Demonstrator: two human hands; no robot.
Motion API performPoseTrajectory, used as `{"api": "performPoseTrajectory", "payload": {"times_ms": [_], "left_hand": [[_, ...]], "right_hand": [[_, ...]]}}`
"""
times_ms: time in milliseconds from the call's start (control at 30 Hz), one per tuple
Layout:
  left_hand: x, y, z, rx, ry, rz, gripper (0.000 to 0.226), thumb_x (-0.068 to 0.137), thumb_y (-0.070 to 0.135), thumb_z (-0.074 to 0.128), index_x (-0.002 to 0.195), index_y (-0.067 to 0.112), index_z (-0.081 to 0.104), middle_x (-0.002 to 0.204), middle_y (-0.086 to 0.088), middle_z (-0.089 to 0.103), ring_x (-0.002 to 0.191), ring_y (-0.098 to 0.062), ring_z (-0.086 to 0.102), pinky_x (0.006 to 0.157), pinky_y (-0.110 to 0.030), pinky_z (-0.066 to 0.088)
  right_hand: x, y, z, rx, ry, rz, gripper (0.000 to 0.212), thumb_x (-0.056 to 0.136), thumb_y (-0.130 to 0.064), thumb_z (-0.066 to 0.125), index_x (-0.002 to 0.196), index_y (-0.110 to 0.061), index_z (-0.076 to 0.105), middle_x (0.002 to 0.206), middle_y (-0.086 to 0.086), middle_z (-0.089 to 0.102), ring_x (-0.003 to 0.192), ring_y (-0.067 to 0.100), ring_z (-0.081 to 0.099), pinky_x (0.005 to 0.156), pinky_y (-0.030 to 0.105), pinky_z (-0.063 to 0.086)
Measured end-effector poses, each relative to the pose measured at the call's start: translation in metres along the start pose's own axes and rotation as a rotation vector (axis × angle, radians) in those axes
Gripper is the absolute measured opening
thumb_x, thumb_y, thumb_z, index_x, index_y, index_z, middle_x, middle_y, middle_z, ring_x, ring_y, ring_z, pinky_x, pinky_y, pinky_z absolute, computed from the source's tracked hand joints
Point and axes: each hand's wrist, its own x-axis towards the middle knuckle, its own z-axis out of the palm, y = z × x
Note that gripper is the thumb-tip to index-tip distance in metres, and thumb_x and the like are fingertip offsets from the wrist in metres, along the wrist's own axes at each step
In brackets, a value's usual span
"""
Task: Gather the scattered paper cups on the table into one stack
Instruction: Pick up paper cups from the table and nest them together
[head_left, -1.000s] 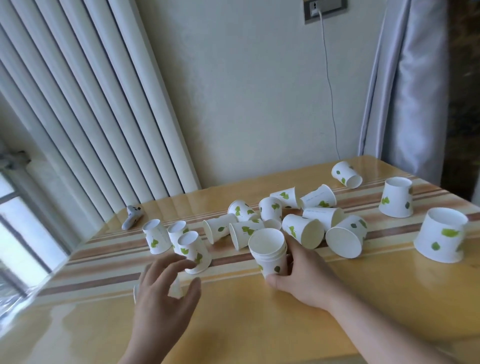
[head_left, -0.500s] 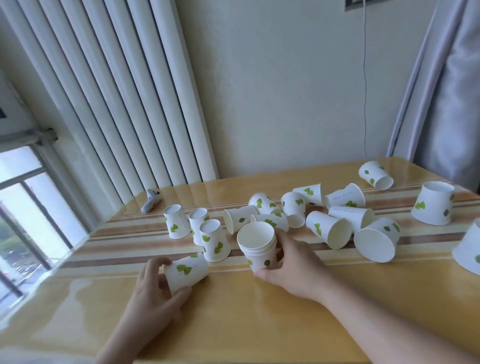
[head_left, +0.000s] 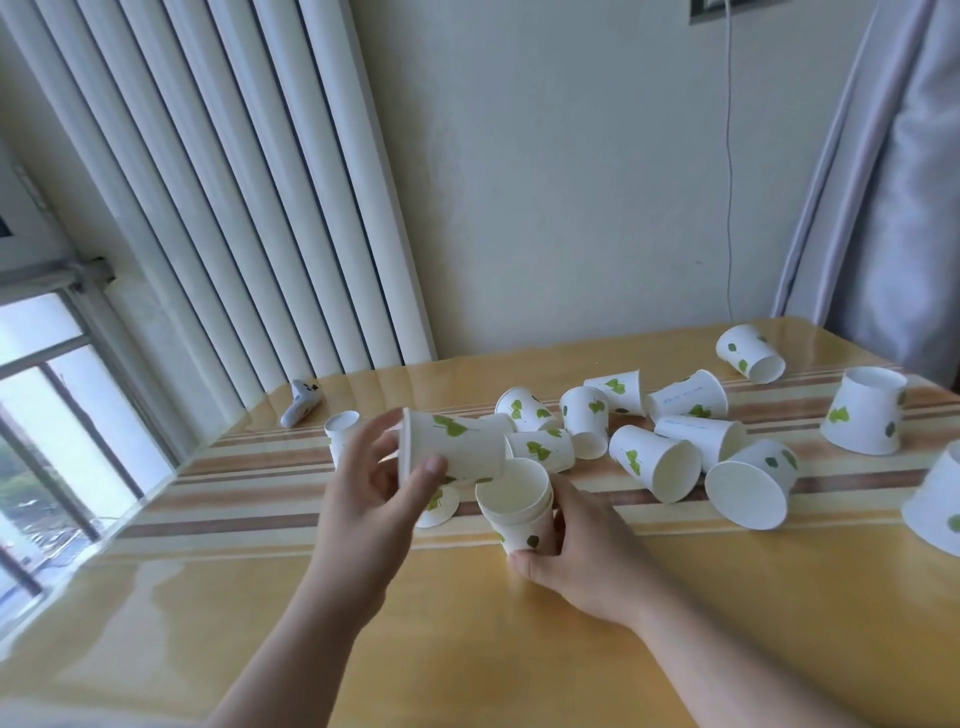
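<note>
My right hand (head_left: 582, 561) grips a short stack of white paper cups with green leaf prints (head_left: 517, 506), upright on the wooden table (head_left: 519, 649) with its mouth up. My left hand (head_left: 374, 499) holds a single paper cup (head_left: 457, 447) on its side in the air, its bottom end just above the stack's left rim. Several more cups lie tipped over behind the stack, such as one (head_left: 655, 462) with its mouth toward me. Two cups (head_left: 865, 410) (head_left: 937, 501) stand upside down at the right. One cup (head_left: 340, 431) is partly hidden behind my left fingers.
A small white device (head_left: 301, 405) lies at the table's far left corner by the white radiator fins (head_left: 234, 208). A window (head_left: 47, 441) is on the left, a grey curtain (head_left: 893, 182) on the right, a cable (head_left: 728, 156) hangs down the wall.
My left hand closed on a cup lying on the table, lifted it and carried it right, up to the stack. My right hand kept hold of the stack.
</note>
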Motion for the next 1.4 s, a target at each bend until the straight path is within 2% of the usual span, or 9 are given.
{"api": "performPoseTrajectory", "payload": {"times_ms": [300,533,667,767,900,1033,1133,1267,1400], "left_hand": [[0.005,-0.019,0.028,0.317,-0.132,-0.003,0.066,0.075,0.062,0.080,0.135,0.065,0.055,0.138,0.017,0.064,0.122,-0.018,0.067,0.101,-0.052,0.059],[0.007,-0.021,0.018,0.395,-0.160,0.097,0.109,0.062,0.089,0.074,0.158,0.048,0.042,0.143,0.023,0.056,0.126,-0.002,0.055,0.095,-0.022,0.048],[0.014,-0.049,0.004,0.409,0.127,-0.059,0.056,0.082,0.067,0.066,0.136,0.053,0.060,0.139,0.016,0.053,0.132,-0.016,0.051,0.109,-0.041,0.047],[0.019,-0.070,0.000,0.594,0.106,-0.228,0.061,0.091,0.041,0.074,0.146,0.055,0.050,0.141,0.003,0.040,0.144,-0.027,0.035,0.123,-0.046,0.033],[0.019,-0.083,0.002,0.667,0.075,-0.212,0.066,0.089,0.037,0.080,0.146,0.047,0.049,0.135,0.007,0.040,0.138,-0.026,0.042,0.117,-0.041,0.036],[0.016,-0.078,-0.004,0.561,0.209,-0.135,0.046,0.088,0.039,0.084,0.120,0.031,0.052,0.123,0.007,0.058,0.110,-0.024,0.065,0.087,-0.039,0.048],[0.015,-0.067,-0.011,0.521,0.250,-0.188,0.049,0.089,0.035,0.083,0.120,0.027,0.045,0.118,0.005,0.062,0.108,-0.025,0.064,0.086,-0.041,0.046],[0.011,-0.060,-0.042,0.602,0.060,-0.221,0.070,0.069,0.044,0.071,0.132,0.047,0.042,0.114,0.002,0.060,0.102,-0.022,0.062,0.087,-0.048,0.054],[0.009,-0.053,-0.068,0.718,-0.282,-0.380,0.079,0.073,0.036,0.069,0.137,0.067,0.036,0.122,0.004,0.048,0.109,-0.015,0.055,0.082,-0.034,0.055]], "right_hand": [[0.000,0.003,0.000,0.054,0.013,-0.008,0.060,0.079,-0.050,0.080,0.132,-0.051,0.051,0.112,-0.026,0.066,0.104,0.000,0.065,0.089,0.029,0.056],[0.004,0.008,0.001,0.054,0.027,-0.015,0.056,0.078,-0.051,0.081,0.126,-0.048,0.053,0.112,-0.026,0.066,0.104,0.000,0.063,0.086,0.028,0.055],[0.004,0.009,0.001,0.066,0.025,0.003,0.052,0.078,-0.050,0.082,0.121,-0.046,0.054,0.107,-0.026,0.068,0.099,-0.003,0.064,0.082,0.024,0.055],[0.005,0.008,0.001,0.079,0.024,0.021,0.050,0.077,-0.049,0.082,0.119,-0.046,0.056,0.104,-0.022,0.070,0.093,-0.002,0.066,0.079,0.025,0.057],[0.004,0.007,0.000,0.078,0.022,0.029,0.050,0.077,-0.048,0.083,0.119,-0.048,0.055,0.105,-0.025,0.070,0.094,-0.005,0.066,0.079,0.025,0.058],[0.005,0.007,0.001,0.079,0.021,0.034,0.050,0.077,-0.048,0.083,0.119,-0.047,0.055,0.105,-0.024,0.070,0.095,-0.004,0.066,0.081,0.027,0.058],[0.006,0.007,0.001,0.084,0.018,0.040,0.050,0.077,-0.048,0.084,0.118,-0.046,0.056,0.105,-0.024,0.070,0.095,-0.004,0.066,0.082,0.028,0.059],[0.005,0.007,0.002,0.083,0.024,0.036,0.050,0.076,-0.049,0.083,0.117,-0.047,0.055,0.103,-0.024,0.071,0.093,-0.006,0.066,0.079,0.026,0.058],[0.006,0.006,0.003,0.075,0.028,0.041,0.051,0.076,-0.049,0.084,0.118,-0.047,0.055,0.102,-0.024,0.071,0.092,-0.007,0.066,0.077,0.023,0.056]]}}
